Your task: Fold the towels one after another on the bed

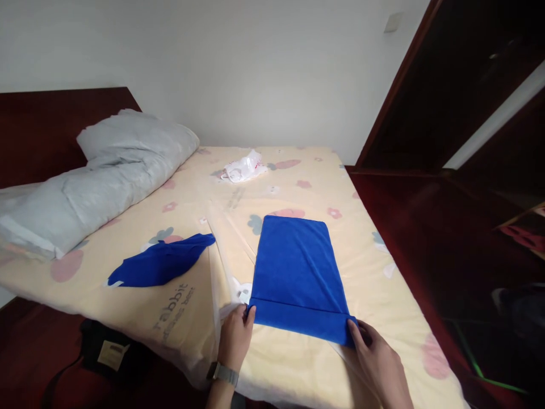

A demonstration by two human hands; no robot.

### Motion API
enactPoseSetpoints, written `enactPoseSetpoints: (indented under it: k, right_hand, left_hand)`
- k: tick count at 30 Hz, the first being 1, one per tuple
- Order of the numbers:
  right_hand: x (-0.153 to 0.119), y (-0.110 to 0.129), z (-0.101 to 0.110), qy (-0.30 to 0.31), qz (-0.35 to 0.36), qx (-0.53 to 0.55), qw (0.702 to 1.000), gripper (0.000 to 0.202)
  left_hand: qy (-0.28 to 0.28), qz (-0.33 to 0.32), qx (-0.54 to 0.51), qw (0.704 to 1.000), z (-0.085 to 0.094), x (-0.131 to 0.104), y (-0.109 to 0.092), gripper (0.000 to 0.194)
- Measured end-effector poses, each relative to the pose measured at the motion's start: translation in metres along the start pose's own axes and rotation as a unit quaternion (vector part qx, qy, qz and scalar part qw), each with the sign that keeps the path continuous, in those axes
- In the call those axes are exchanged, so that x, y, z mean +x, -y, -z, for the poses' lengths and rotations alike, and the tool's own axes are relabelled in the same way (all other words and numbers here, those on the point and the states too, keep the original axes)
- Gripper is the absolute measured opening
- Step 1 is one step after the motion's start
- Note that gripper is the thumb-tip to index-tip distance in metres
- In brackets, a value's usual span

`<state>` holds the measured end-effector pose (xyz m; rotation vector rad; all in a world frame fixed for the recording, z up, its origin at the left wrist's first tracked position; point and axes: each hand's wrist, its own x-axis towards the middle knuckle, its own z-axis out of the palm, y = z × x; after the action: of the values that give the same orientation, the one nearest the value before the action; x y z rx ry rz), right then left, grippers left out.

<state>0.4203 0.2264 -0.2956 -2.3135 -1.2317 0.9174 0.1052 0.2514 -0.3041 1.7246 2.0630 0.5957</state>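
A blue cloth (298, 264) lies flat on the bed, its near edge folded over into a band. My left hand (236, 335) pinches the left corner of that folded band between thumb and fingers. At the right corner, my right hand (374, 355) grips the band the same way. A small white tag shows beside the cloth, just above my left fingers. To the left, a second blue cloth (162, 261) lies crumpled, apart from both hands.
The bed (409, 335) has a cream sheet with carrot and flower prints. A grey quilt (106, 176) is heaped at the left by the headboard. Toward the wall lies a white plastic bag (244, 167). A black bag (110, 352) rests on the floor at lower left.
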Motion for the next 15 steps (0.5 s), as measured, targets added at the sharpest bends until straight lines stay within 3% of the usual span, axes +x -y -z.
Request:
enactPoseSetpoints:
  k: [5,8,15]
  right_hand:
    - [0.005,0.002,-0.010,-0.038,0.037,0.017,0.998,0.065]
    - [0.005,0.003,-0.014,-0.039,0.022,0.041,0.998,0.059]
    - [0.002,0.001,-0.001,-0.044,0.009,0.076,0.996,0.055]
  left_hand:
    - [-0.024,0.006,-0.071,0.997,-0.002,0.002,-0.001,0.037]
    - [-0.016,0.014,-0.133,0.991,-0.004,0.003,0.003,0.039]
    - [-0.017,0.039,-0.298,0.954,-0.005,0.007,0.011,0.042]
